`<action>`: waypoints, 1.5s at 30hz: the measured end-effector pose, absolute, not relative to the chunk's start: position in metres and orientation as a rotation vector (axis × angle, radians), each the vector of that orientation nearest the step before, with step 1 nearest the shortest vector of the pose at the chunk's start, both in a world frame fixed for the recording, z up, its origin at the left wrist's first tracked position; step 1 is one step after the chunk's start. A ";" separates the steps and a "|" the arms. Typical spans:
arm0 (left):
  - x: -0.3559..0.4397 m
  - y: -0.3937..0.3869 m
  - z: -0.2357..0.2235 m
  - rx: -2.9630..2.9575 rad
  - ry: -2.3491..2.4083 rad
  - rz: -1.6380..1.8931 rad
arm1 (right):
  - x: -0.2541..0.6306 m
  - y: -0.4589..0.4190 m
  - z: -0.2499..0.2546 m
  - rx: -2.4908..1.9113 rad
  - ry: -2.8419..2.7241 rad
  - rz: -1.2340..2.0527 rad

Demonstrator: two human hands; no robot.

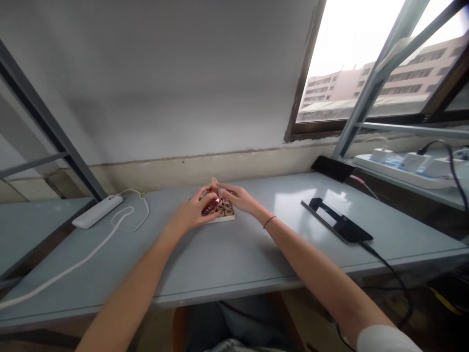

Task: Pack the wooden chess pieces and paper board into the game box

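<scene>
A small shallow box with a white edge rests on the desk and holds several round wooden Chinese chess pieces with dark markings. My left hand is at the box's left side, its fingers closed around a dark red part with pale markings. From the right, my right hand reaches over the box. Its index finger and thumb meet a tan upright piece at the back of the box. My fingers hide much of the box and its contents.
On the grey-blue desk, a white power strip with a white cable lies left. A black phone-like device with a cable lies right, with a dark flat object behind it. Another power strip holds plugged chargers.
</scene>
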State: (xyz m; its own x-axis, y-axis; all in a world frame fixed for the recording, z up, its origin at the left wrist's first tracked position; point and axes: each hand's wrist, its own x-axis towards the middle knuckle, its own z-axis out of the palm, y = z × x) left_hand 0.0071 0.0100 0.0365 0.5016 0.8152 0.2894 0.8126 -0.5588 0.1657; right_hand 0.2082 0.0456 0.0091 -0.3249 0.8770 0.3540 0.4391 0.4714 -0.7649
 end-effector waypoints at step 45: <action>-0.030 0.048 0.009 2.243 1.901 0.135 | 0.209 0.059 -0.016 -1.571 -1.854 0.865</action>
